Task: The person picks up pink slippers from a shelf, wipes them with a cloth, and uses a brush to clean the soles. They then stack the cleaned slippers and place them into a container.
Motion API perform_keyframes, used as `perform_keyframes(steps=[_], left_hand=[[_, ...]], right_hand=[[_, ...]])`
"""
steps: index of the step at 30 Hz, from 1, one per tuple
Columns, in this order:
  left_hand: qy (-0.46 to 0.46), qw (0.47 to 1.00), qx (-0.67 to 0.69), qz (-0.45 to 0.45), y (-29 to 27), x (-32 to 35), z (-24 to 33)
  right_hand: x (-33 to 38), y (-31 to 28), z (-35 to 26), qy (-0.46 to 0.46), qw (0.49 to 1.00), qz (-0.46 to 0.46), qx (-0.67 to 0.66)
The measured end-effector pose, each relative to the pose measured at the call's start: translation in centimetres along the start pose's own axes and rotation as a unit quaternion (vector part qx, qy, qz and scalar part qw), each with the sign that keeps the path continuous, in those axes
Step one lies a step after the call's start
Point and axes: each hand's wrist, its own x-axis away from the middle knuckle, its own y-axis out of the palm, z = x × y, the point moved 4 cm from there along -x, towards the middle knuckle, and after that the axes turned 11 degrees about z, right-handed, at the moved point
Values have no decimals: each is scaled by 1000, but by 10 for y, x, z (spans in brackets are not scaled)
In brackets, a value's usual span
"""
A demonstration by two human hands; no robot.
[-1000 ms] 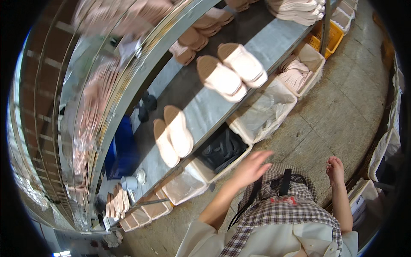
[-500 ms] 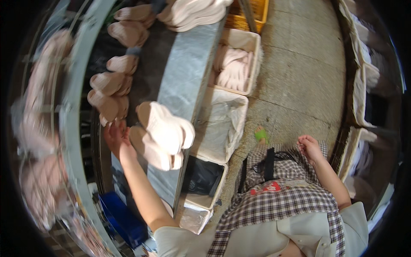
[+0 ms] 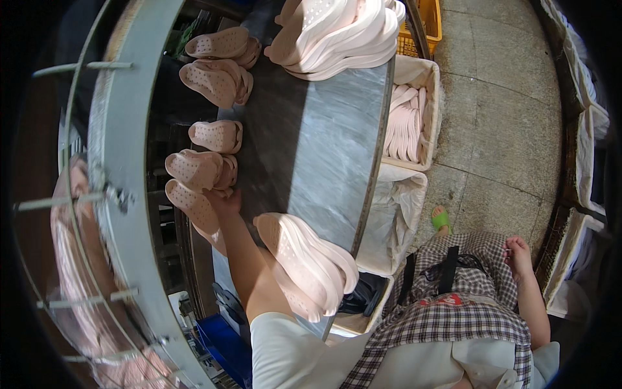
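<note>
One pink perforated slipper [image 3: 194, 206] meets the left hand [image 3: 223, 202], grip closure unclear, beyond the counter [image 3: 317, 149]. Likely light, flexible foam; take its edge. Right hand [image 3: 518, 249] rests empty, loosely open.

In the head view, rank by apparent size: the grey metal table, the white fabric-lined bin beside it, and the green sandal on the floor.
1. grey metal table
2. white fabric-lined bin
3. green sandal, by far the smallest
</note>
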Motion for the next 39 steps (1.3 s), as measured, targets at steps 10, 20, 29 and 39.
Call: perform_keyframes(steps=[10,20,29,39], left_hand=[[-96,978,86,166,-6,-55,-4],[-89,971,167,147,31,1,-23],[-187,957,196,106,84,253,-40],[-284,953,5,-103,112,560,-105]], right_hand=[[-13,30,-8,-31,999,-6,37],[-32,20,-20,-72,992,-78,74],[-28,67,-102,-190,924,-291,163],[136,161,-151,130,762,-631,-70]])
